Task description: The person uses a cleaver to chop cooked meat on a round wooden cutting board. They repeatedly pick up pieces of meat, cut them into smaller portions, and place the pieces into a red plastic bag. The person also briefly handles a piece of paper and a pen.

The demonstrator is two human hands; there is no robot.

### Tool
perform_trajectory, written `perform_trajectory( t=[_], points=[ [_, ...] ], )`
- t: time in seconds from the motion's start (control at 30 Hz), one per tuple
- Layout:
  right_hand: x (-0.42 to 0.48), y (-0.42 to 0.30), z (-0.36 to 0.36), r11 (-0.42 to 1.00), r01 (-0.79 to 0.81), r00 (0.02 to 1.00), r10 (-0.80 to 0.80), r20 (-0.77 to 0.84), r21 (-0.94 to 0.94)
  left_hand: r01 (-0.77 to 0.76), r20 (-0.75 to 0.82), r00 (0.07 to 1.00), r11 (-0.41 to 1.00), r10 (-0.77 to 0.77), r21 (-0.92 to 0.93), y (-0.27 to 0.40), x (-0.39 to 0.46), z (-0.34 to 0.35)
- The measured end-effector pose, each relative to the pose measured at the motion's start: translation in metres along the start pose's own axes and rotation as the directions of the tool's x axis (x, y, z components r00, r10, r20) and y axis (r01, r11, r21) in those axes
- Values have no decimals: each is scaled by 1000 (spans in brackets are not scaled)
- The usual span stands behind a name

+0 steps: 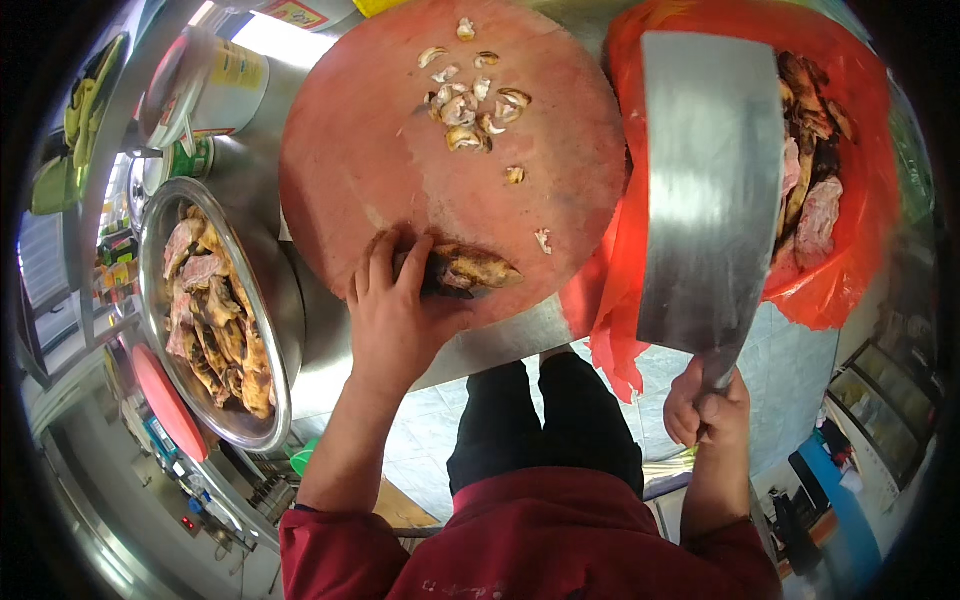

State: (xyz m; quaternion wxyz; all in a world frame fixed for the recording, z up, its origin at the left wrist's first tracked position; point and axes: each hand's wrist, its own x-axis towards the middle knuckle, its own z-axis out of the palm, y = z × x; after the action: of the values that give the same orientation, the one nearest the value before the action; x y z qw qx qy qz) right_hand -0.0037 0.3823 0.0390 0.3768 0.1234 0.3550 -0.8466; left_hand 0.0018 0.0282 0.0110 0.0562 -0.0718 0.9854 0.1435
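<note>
A scorched piece of meat that looks like a trotter point(484, 268) lies near the front edge of a round reddish chopping board point(352, 150). My left hand point(394, 300) grips its left end, fingers over the top. In my right hand point(705, 409) is the handle of a broad meat cleaver point(709, 187), raised to the right of the board with its blade pointing away from me. Small cut bits point(459, 111) with brown rims and pale insides are scattered on the far half of the board.
Left of the board, a metal basin point(280, 390) holds several scorched meat pieces point(214, 315). A red plastic bag point(862, 165) with more meat point(819, 225) sits at right, partly behind the cleaver. A white bucket point(244, 79) stands far left. The steel table point(525, 328) ends before my legs.
</note>
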Motion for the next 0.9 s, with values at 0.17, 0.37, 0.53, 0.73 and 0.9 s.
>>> perform_trajectory(
  t=[0.17, 0.37, 0.53, 0.73, 0.9],
  points=[
    [-44, -15, 3, 679, -440, 895, 276, -350, -588, -24, -198, 980, 998, 13, -55, -3, -11, 31],
    [-75, -8, 9, 351, -587, 805, 350, -479, -730, -82, -280, 959, 987, 40, -138, -17, -6, 27],
    [-47, 6, 22, 573, -551, 833, 334, -441, -606, 78, -69, 993, 980, -92, -185, -22, 17, -4],
    [-13, 24, 41, 692, -462, 883, 416, -217, -554, -186, -107, 981, 926, 159, -328, -43, 30, -10],
    [-6, 36, 37, 698, -395, 907, 401, -132, -598, -265, -6, 963, 945, 269, -190, -41, 32, -16]
  ],
)
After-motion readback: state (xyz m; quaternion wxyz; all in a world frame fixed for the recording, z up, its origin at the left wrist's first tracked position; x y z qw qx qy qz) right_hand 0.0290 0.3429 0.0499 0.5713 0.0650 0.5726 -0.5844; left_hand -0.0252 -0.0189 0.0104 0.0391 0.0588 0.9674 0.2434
